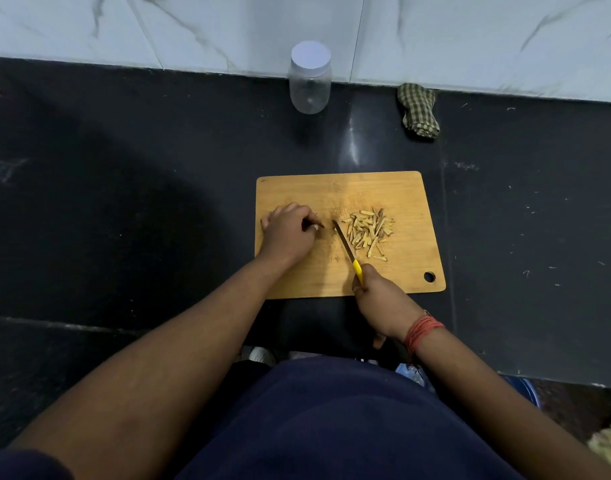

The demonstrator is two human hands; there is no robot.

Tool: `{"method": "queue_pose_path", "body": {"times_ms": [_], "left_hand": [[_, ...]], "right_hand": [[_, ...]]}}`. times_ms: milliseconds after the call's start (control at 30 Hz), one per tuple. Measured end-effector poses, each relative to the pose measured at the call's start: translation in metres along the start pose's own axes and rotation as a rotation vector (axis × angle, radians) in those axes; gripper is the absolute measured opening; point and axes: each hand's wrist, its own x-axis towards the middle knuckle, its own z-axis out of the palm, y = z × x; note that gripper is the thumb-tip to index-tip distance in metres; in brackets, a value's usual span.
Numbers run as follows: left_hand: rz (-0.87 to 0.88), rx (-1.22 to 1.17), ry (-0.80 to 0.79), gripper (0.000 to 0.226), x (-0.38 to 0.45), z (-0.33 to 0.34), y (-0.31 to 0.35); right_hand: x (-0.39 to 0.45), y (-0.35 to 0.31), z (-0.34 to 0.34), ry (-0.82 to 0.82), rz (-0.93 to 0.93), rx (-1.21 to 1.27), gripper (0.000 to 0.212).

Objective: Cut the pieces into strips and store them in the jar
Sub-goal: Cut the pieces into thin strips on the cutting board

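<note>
A wooden cutting board point(401, 188) lies on the dark counter. A pile of pale cut strips point(368, 232) sits right of its middle. My right hand point(380, 299) grips the yellow handle of a small knife point(345, 245), whose blade points up-left toward my left hand. My left hand point(288, 230) rests on the board's left part with fingers curled, pinching a small dark piece point(319, 226) at its fingertips. A clear plastic jar point(310, 83) with a white lid stands closed at the back by the wall.
A checked green cloth point(418, 110) lies bunched at the wall, right of the jar. The marble wall point(470, 36) bounds the counter at the back. The counter's front edge runs just below the board, near my body.
</note>
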Motion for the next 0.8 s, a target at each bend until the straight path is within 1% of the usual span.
{"method": "queue_pose_path", "body": {"times_ms": [67, 133, 200, 300, 400, 500, 600, 667, 800], "left_hand": [[0.015, -0.102, 0.018, 0.011, -0.003, -0.004, -0.005], [0.043, -0.153, 0.065, 0.012, -0.008, -0.006, -0.011], [0.095, -0.114, 0.135, 0.014, -0.014, -0.009, -0.015], [0.163, -0.008, 0.247, 0.014, -0.024, -0.009, -0.026], [0.149, 0.064, 0.317, 0.016, -0.033, -0.009, -0.039], [0.125, 0.117, 0.305, 0.020, -0.038, -0.008, -0.048], [0.130, 0.169, 0.282, 0.024, -0.040, -0.010, -0.052], [0.161, 0.200, 0.275, 0.027, -0.041, -0.011, -0.052], [0.236, 0.281, 0.257, 0.032, -0.039, -0.010, -0.046]], "right_hand": [[0.003, -0.005, 0.003, -0.009, -0.010, -0.002, 0.033], [0.007, -0.010, 0.006, -0.019, -0.033, -0.036, 0.039], [0.010, -0.013, 0.009, -0.038, -0.041, -0.038, 0.045], [0.010, -0.008, 0.008, 0.002, 0.012, 0.001, 0.040], [0.005, -0.001, 0.009, 0.032, 0.036, 0.027, 0.043], [0.005, -0.002, 0.014, 0.002, 0.000, -0.010, 0.037], [0.006, 0.001, 0.012, 0.035, 0.043, 0.031, 0.042], [0.006, 0.004, 0.010, 0.058, 0.073, 0.063, 0.043], [0.003, 0.003, 0.013, 0.057, 0.069, 0.050, 0.038]]}}
